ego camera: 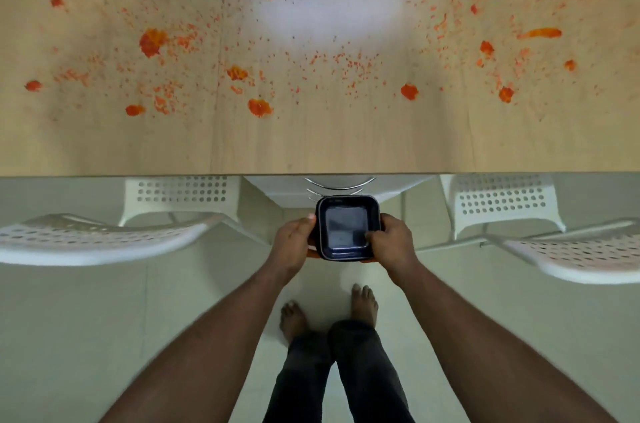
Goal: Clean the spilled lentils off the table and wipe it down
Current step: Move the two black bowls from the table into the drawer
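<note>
— Lentils [258, 107], where are they, taking the table [318, 145] as your mark?

— Nearest first: short of the table's near edge, both hands grip a black tray [348, 227], the left hand [294, 242] curled round its left side, the right hand [391, 242] round its right, thumb over the rim. White chairs [104, 242] stand either side. Beyond, on the table, orange clumps and scattered grains spread across its whole width.
</note>
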